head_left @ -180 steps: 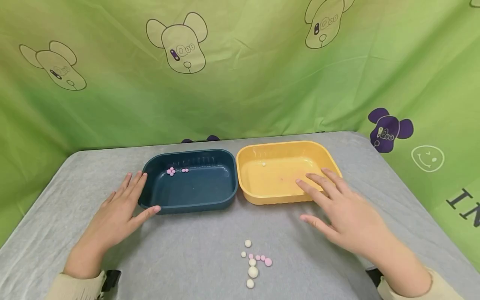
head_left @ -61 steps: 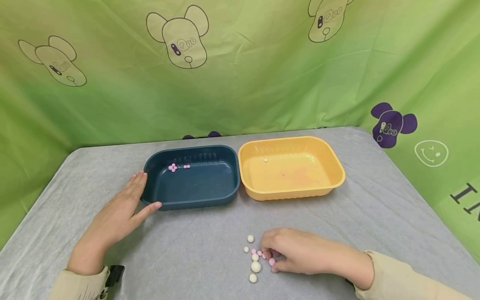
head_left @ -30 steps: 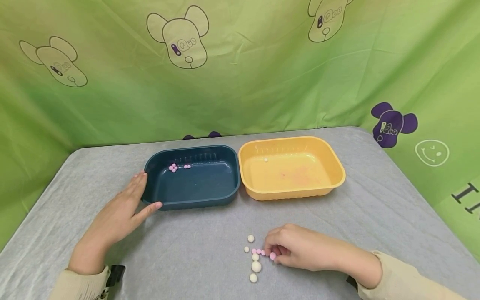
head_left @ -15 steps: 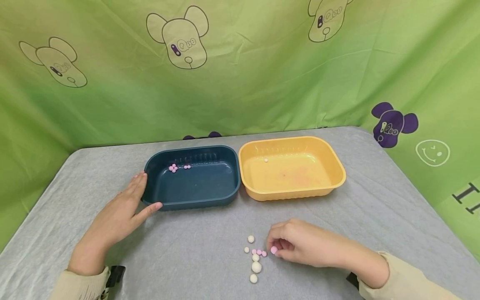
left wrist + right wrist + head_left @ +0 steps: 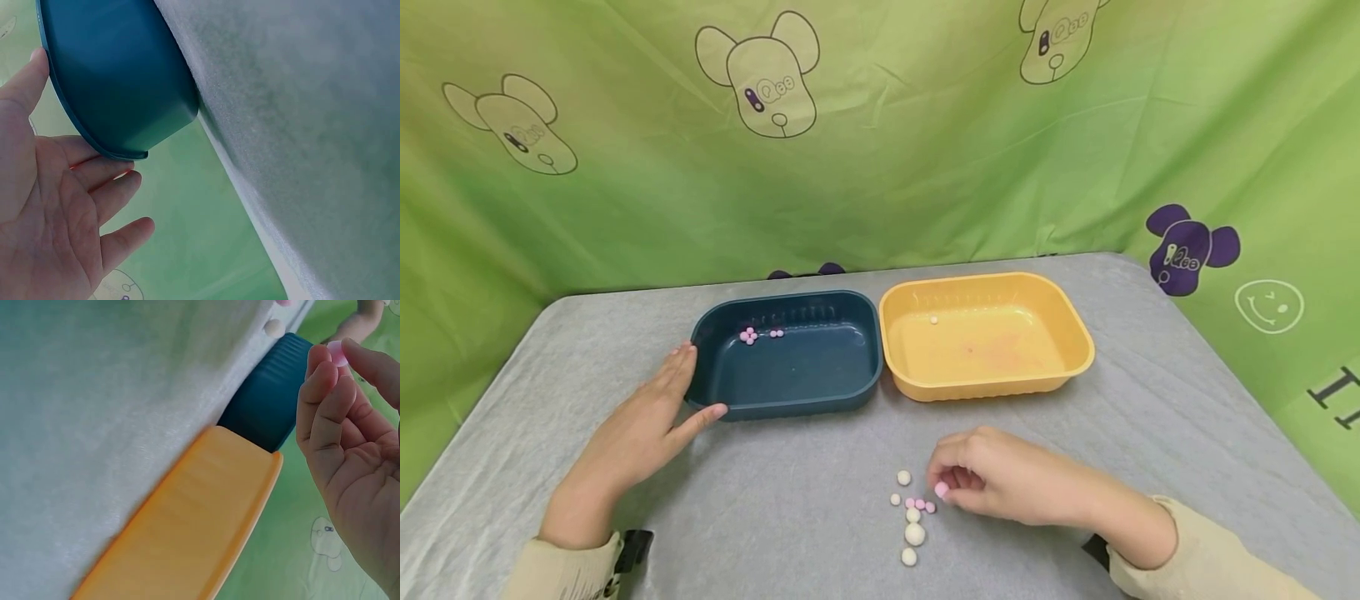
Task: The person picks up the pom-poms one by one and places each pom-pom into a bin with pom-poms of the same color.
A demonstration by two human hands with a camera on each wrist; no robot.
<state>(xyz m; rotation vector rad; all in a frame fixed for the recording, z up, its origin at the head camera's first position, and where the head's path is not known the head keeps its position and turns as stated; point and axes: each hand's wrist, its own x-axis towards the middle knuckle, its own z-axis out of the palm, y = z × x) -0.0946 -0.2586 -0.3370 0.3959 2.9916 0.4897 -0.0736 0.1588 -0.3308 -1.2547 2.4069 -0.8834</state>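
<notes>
Right hand (image 5: 1000,475): grip closed, thumb and fingertips pinching 1 pink ball (image 5: 942,490), apparently clear of the table (image 5: 820,492) and near 3 further pink balls (image 5: 921,504) and 5 white balls (image 5: 914,534). A fingertip pinch suits so small and round a piece. Left hand (image 5: 643,429): fingers extended against the left end of the blue tray (image 5: 790,410), presumably to steady it. The yellow tray (image 5: 985,390) sits alongside, likely for easy reach. Not verifiable: whether the 4 clustered pink balls (image 5: 752,338) inside the blue tray adhere. The left wrist view conceals that tray's contents.
</notes>
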